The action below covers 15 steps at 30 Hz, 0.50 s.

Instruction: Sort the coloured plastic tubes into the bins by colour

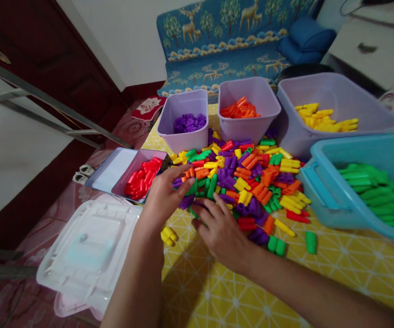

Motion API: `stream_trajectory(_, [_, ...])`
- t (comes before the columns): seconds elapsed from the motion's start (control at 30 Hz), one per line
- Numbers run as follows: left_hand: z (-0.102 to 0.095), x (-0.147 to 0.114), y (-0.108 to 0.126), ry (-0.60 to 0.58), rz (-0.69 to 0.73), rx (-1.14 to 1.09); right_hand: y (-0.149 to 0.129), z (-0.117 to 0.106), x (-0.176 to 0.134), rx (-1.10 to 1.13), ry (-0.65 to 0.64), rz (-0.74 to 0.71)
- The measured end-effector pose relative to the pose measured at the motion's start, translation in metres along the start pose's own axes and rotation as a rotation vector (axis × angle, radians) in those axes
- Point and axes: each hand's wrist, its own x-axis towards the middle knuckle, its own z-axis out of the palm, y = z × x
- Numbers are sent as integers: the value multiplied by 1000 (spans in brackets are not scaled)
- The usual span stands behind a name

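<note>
A mixed heap of small tube-like plastic pieces (pixel 229 171), in red, orange, yellow, green and purple, lies on the yellow patterned tablecloth (pixel 217 291). At the heap's left edge is my left hand (pixel 166 193), its thumb and forefinger apart beside some green pieces (pixel 204 186). My right hand (pixel 219 230) reaches the heap's near edge, palm down with its fingers spread and slightly bent. Its fingertips are close to green and purple pieces; whether they touch any is unclear. I see nothing held in either hand. A yellow piece (pixel 168 236) lies apart between my forearms.
Behind the heap stand lilac bins with purple (pixel 167 111), orange (pixel 265 95) and yellow pieces (pixel 323 91). At right is a blue bin (pixel 326 187) of green pieces. A box (pixel 118 182) at left holds red ones, near a white lid (pixel 77 246). A sofa (pixel 217 59) stands beyond.
</note>
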Motion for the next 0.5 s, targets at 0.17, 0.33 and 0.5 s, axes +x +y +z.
stream_trajectory(0.17, [-10,-3,18,101,4,-31,-32,25,25,154,-58,-299])
stream_trajectory(0.33, [-3,-3,13,123,16,-37,-27,49,39,77,-73,-143])
stream_trajectory(0.5, [15,-2,-8,194,43,64,20,14,37,-159,0,80])
